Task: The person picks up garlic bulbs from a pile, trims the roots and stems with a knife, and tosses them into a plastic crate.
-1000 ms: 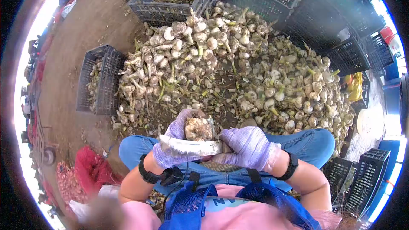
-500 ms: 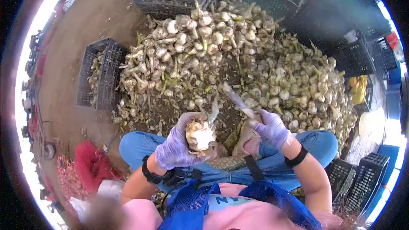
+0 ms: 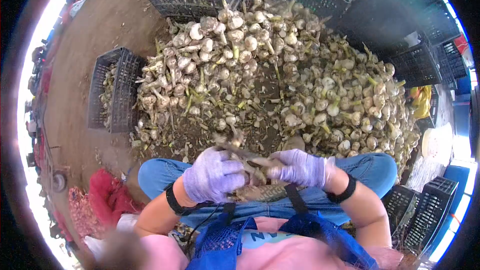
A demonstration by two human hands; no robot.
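Observation:
My left hand (image 3: pixel 214 175), in a pale purple glove, is closed round a garlic bulb (image 3: pixel 256 176), which is partly hidden by the fingers. My right hand (image 3: pixel 298 168), gloved alike, grips the handle of a knife (image 3: pixel 242 152) whose blade points left across the top of the left hand. Both hands are close together above my lap. Beyond them lies a big heap of garlic (image 3: pixel 330 90) with stems on, and trimmed bits cover the ground before my feet.
Black crates stand at the top left (image 3: pixel 195 2), at the left (image 3: pixel 114 90) and at the lower right (image 3: pixel 432 210). A red net sack (image 3: pixel 110 197) lies at the lower left. A white bucket (image 3: pixel 436 142) is at the right.
My right hand has moved left and down, bringing the knife over to the left hand. The left hand has turned, and the bulb's pale cut face no longer shows.

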